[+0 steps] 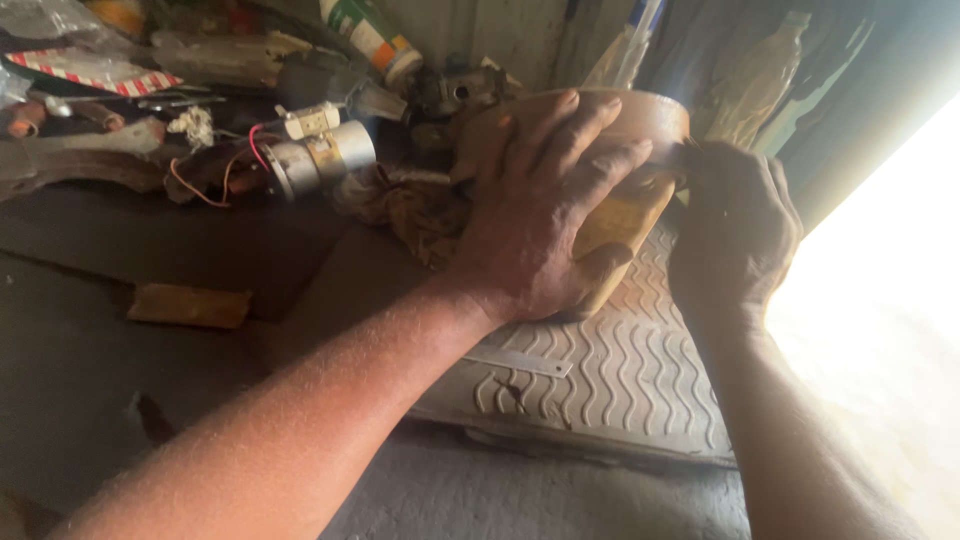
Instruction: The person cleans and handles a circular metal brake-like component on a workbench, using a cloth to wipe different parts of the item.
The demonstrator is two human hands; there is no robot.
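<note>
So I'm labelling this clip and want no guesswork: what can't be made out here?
Head view only:
- Tan round part: mostly covered by the left hand.
- Right hand: closed at the part's rim; anything held is hidden.
- Right side: washed out by glare.
- Small motor and clutter behind: dim, details unclear.

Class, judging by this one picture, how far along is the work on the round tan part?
Done: the round tan plastic housing rests on the grey ribbed rubber mat. In hand: left hand steadies it, right hand works at its rim. Left: cannot tell; the tool is hidden.
</note>
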